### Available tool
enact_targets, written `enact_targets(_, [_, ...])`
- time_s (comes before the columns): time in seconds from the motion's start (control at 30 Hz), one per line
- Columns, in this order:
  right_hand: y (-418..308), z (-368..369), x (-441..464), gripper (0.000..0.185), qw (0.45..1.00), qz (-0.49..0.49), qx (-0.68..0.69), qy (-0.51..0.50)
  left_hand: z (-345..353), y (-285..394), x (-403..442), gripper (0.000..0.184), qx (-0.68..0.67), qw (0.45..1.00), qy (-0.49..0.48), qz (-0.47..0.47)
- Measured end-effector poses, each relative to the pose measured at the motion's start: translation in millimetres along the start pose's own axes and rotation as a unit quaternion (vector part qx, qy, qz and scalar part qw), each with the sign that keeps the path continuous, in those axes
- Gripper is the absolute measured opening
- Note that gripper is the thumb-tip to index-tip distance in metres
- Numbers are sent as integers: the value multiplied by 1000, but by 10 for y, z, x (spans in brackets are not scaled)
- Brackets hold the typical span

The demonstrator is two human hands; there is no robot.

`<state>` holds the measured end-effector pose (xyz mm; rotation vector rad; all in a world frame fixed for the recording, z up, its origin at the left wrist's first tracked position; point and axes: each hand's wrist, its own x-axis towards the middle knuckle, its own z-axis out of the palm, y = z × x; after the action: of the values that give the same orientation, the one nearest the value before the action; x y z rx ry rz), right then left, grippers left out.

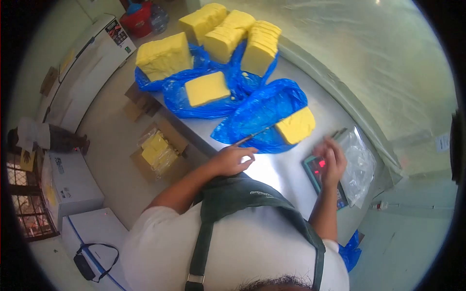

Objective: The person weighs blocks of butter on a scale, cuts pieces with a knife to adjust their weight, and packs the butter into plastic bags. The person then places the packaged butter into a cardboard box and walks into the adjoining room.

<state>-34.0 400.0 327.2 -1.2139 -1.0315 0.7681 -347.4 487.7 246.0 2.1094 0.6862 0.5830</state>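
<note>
My left hand (234, 161) is closed around the handle of a knife (244, 139) near the front edge of the table. Its thin blade points away to the right, reaching a yellow block that looks like butter (296, 125). That block lies on a blue plastic bag (264, 104). Over a digital scale (313, 175) with red lit digits, my right hand (333, 157) hovers with slightly blurred fingers apart and nothing visible in them. Beside it lies a clear plastic bag (358, 167).
Large yellow blocks (165, 56) stand at the back of the metal table (269, 167), with a flatter slab (207, 89) on blue plastic. An open cardboard box (177, 138) with wrapped yellow pieces sits on the floor at left. Another person (36, 133) is near white freezers (73, 179).
</note>
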Motion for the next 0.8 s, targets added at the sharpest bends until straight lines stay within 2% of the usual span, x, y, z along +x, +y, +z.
enact_targets(0.03, [43, 300, 332, 38, 999, 10, -37, -37, -177, -96, -226, 16, -1, 1000, 7, -2])
enact_targets(0.1, [172, 973, 1008, 49, 995, 26, -93, -40, -502, -266, -649, 16, -43, 991, 73, -105])
enact_targets(0.13, [313, 1269, 1353, 54, 989, 33, -139, -45, -659, -333, -823, 16, -45, 990, 83, -108])
enact_targets(0.2, [473, 1868, 2010, 68, 954, 92, -286, -3, -925, -444, -1152, 19, -30, 969, 161, -187])
enact_targets(0.23, [509, 2108, 2304, 75, 922, 81, -379, -18, -983, -593, -1339, 19, -35, 960, 196, -197])
enact_targets(0.27, [575, 2321, 2615, 82, 881, 65, -466, -40, -1049, -639, -1474, 19, -38, 952, 216, -213])
enact_targets(0.33, [1559, 2366, 3618, 84, 852, -95, -510, -69, -1229, -730, -1768, 22, -16, 929, 249, -273])
enact_targets(0.37, [1804, 2402, 3955, 84, 848, -148, -502, -82, -1239, -794, -1933, 25, -28, 920, 265, -287])
enact_targets(0.4, [1797, 2493, 3978, 84, 873, -12, -483, -59, -1215, -884, -2117, 25, -30, 905, 289, -310])
enact_targets(0.43, [1820, 2516, 4052, 88, 828, -14, -556, -69, -1187, -985, -2286, 25, -6, 906, 291, -307])
enact_targets(0.47, [1530, 2627, 3884, 93, 791, -12, -602, -108, -1185, -1039, -2418, 25, 18, 909, 289, -299])
enact_targets(0.5, [1544, 2719, 3801, 93, 789, -18, -601, -125, -1210, -985, -2511, 25, 18, 903, 283, -323])
enact_targets(0.6, [1567, 2730, 3863, 114, 797, 197, -570, 36, -1075, -1079, -2767, 24, -31, 879, 294, -374])
enact_targets(0.73, [1436, 2766, 3796, 111, 813, 208, -544, -9, -980, -1174, -2869, 24, -25, 870, 266, -415])
enact_targets(0.8, [1456, 2784, 3757, 106, 814, 208, -539, 54, -992, -1220, -2838, 24, -16, 878, 253, -407])
